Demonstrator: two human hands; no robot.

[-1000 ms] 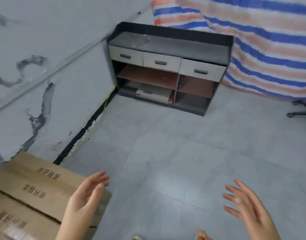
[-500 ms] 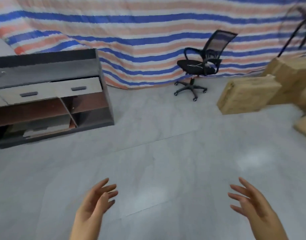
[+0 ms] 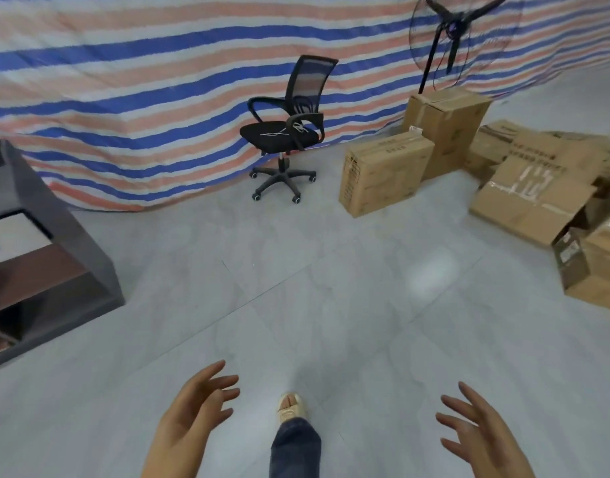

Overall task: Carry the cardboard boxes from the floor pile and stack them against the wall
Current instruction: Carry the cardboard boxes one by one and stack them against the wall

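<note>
My bare hands, one trouser leg, one shoe

My left hand [image 3: 193, 408] and right hand [image 3: 476, 426] wear no gloves, rings or watch, and no sleeve reaches either wrist. Between them, straight below the office chair [image 3: 286, 132], one leg shows in dark blue denim jeans [image 3: 295, 446], the cloth creased near the hem. From that hem pokes a pale beige shoe [image 3: 290, 405] with a rounded toe and a seam down its middle.

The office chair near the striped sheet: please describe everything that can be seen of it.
The office chair is black, with a mesh backrest, two curved armrests, a padded seat and a five-legged base on castors. It stands upright on the grey tiled floor, before the striped tarpaulin. A thin white cord lies on its seat. Nobody touches it.
</note>
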